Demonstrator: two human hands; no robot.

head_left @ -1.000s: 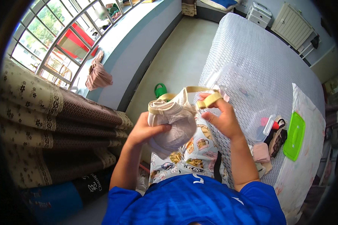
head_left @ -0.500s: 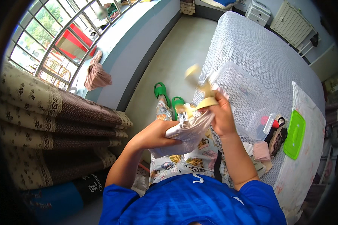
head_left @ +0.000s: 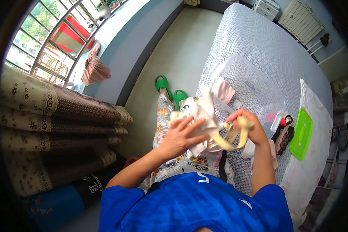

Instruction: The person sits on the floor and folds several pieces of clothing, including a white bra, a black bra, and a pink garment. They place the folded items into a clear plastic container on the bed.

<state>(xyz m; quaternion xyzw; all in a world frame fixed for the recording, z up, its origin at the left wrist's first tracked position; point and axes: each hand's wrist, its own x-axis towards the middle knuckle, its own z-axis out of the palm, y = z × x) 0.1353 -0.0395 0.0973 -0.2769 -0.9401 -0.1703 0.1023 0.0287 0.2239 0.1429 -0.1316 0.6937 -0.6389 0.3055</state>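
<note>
A cream bra (head_left: 205, 116) with pale yellow straps (head_left: 229, 141) is held in front of my lap, partly smeared by motion. My left hand (head_left: 181, 136) lies across its cloth, fingers stretched and spread. To the right, my right hand (head_left: 248, 125) is closed on the looped straps, which hang in a curve between the two hands. Part of the cups is hidden beneath my left hand. Beyond the bra, a folded pink cloth (head_left: 223, 91) rests at the near left corner of a clear plastic bin (head_left: 255, 83) on the bed.
Black lace underwear (head_left: 285, 139) and folded light cloths (head_left: 249, 150) lie beside the bin on the bed (head_left: 236, 34). A bright green lid (head_left: 301, 133) sits on a white cloth (head_left: 317, 127) at the right. Curtains (head_left: 62, 112) and a windowsill with a draped pink-brown cloth (head_left: 96, 69) are at left.
The bra has turned and shifted right. My left hand went from gripping its edge to lying spread over it. My right hand moved right and lower with the straps, uncovering the pink cloth.
</note>
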